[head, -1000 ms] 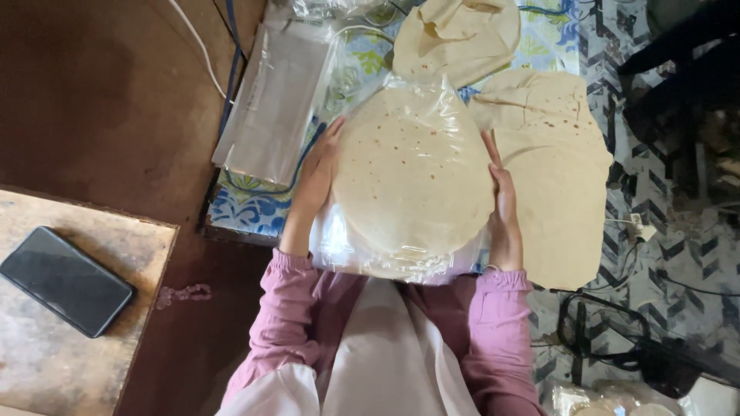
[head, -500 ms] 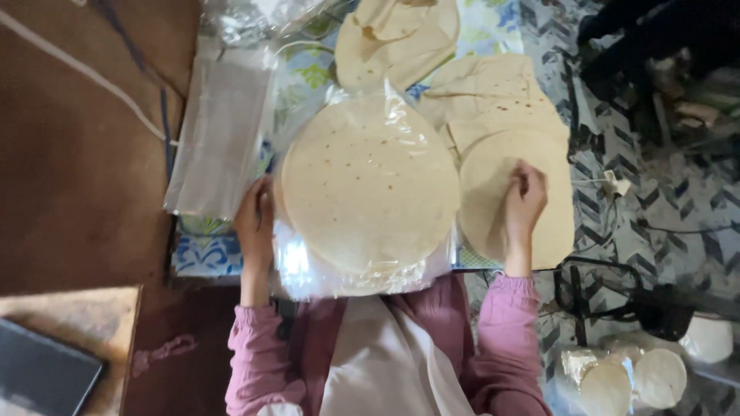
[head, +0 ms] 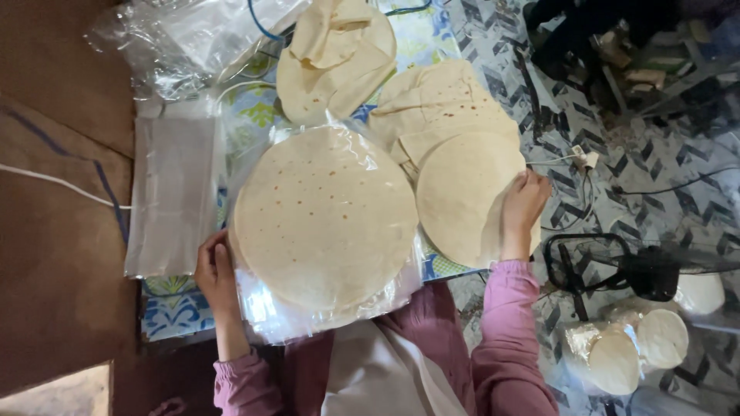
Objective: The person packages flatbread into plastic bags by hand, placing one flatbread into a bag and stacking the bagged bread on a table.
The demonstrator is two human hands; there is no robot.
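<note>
Patterned cloth (head: 185, 316) w/ loose flatbreads: bagged flatbread stack (head: 325, 219) is steadied at its left edge by left hand (head: 216, 273), fingers curled; right hand (head: 523, 212) is closed on single flatbread (head: 462, 192) beside it. Bagging step, prob.; lift needs care.

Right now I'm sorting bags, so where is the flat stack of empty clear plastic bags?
In the head view the flat stack of clear bags lies at the left, beside the bagged flatbread stack, just above the left hand.

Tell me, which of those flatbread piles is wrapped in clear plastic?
The big round stack nearest the person, steadied by the left hand. The flatbreads under the right hand lie bare.
</note>
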